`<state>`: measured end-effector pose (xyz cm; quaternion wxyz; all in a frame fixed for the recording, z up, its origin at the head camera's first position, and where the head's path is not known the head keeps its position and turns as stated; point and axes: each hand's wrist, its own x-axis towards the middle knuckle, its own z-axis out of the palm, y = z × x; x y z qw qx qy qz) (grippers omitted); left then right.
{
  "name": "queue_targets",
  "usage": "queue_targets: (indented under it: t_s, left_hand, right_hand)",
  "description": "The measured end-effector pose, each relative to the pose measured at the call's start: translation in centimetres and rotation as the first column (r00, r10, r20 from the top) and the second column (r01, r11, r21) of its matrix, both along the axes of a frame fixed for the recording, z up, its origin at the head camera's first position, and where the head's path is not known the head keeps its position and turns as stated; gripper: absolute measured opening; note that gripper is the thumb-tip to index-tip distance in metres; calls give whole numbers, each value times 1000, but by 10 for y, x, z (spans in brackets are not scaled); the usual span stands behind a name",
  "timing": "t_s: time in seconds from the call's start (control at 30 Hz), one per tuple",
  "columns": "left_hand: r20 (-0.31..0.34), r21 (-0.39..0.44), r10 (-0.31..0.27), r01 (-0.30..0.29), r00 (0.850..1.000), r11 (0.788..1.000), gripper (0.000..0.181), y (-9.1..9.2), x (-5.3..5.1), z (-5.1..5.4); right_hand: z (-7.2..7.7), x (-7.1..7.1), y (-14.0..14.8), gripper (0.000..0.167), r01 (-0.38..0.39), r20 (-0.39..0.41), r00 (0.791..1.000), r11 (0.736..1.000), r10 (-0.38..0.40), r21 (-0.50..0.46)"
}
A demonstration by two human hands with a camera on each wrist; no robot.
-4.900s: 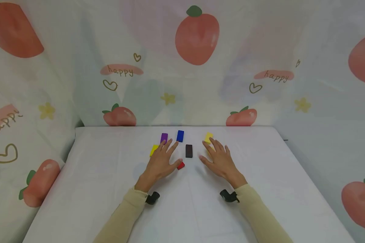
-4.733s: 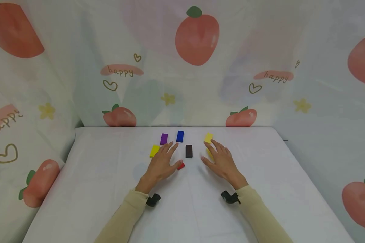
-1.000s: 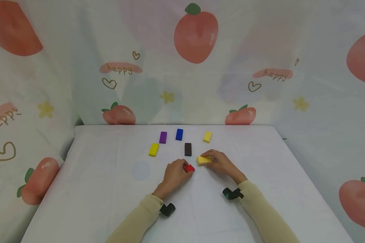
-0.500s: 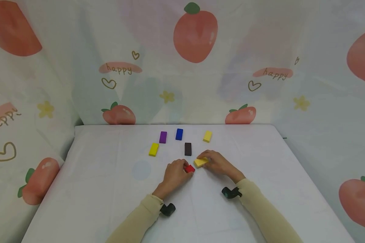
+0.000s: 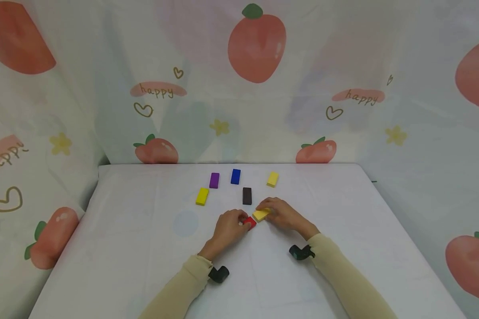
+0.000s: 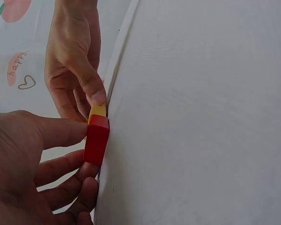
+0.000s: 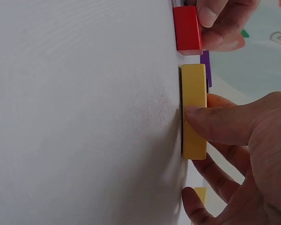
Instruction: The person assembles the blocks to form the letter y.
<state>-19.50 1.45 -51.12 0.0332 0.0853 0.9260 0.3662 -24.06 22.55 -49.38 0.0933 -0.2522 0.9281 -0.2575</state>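
Note:
My left hand (image 5: 228, 231) pinches a small red block (image 5: 250, 223) between thumb and fingers on the white table. Just to its right, my right hand (image 5: 285, 215) pinches a pale yellow block (image 5: 260, 215) by its long sides, low at the tabletop. In the right wrist view a narrow gap parts the red block (image 7: 187, 30) from the yellow block (image 7: 194, 112). From the left wrist, the red block (image 6: 97, 139) partly covers the yellow block (image 6: 99, 110) behind it. A dark brown block (image 5: 247, 196) lies just beyond both hands.
Farther back on the white table (image 5: 135, 248) lie a purple block (image 5: 214, 180), a blue block (image 5: 235, 177), a bright yellow block (image 5: 202, 196) and another pale yellow block (image 5: 272, 179). A printed curtain (image 5: 199, 57) rises behind the table.
Both hands, spread and holding nothing at first, have come to pinch the red and pale yellow blocks. Over the last second my right hand has brought the yellow block leftward, closer to the red one.

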Motion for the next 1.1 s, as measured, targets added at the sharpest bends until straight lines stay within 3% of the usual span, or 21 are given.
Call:
queue_targets:
  t_s: [0.3,0.47,0.57,0.67,0.83,0.97,1.1]
  left_hand:
    - [12,13,-11,11,1000,1000,24,-1,-2,-2]
    - [16,24,-19,18,1000,1000,24,-3,-3,-2]
    - [27,25,-18,17,999,1000,24,-3,-3,-2]
    - [28,26,-13,12,1000,1000,24,-4,-3,-2]
    - [22,27,-8,8,1000,1000,24,-4,-3,-2]
    - [18,23,-11,10,1000,1000,24,-4,-3,-3]
    - [10,29,-19,19,1000,999,24,-4,-2,-3]
  right_hand:
    - [-1,-2,1,37,-15,-23,1000,1000,15,19]
    - [-1,5,-1,44,115,-29,993,993,-116,-13]
    - [-3,13,-7,47,261,-26,964,963,-263,-63]
    - [-6,20,-15,51,401,0,915,911,-403,-101]
    - [-9,26,-26,60,524,34,852,847,-523,-89]
    - [-10,28,-29,60,553,36,833,829,-552,-80]
    - [-10,28,-28,56,550,39,835,831,-549,-86]
